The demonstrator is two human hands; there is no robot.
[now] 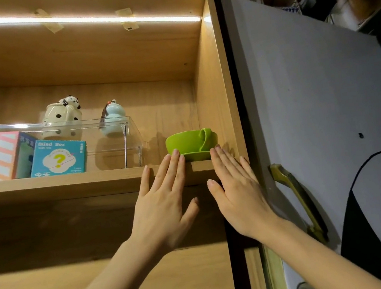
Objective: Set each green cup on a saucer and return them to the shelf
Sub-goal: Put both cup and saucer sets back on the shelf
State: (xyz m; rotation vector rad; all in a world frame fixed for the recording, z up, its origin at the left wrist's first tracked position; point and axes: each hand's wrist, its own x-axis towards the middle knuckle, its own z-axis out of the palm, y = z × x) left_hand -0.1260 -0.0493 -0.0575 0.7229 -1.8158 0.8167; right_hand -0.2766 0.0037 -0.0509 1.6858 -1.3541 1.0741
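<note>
A green cup (188,141) stands upright on a green saucer (197,155) at the right end of the wooden shelf (68,182), close to the cabinet's side wall; its handle faces right. My left hand (165,201) is flat and open just below the shelf edge, with its fingertips touching the saucer's left front. My right hand (237,191) is also flat and open, its fingertips at the saucer's right front. Neither hand holds anything.
Left of the cup is a clear plastic riser (110,133) with a panda teapot (63,117) and a pale blue gourd jar (113,118) behind it. Two blind boxes (58,157) sit in front. An open white cabinet door (324,102) with a brass handle (298,198) hangs at right.
</note>
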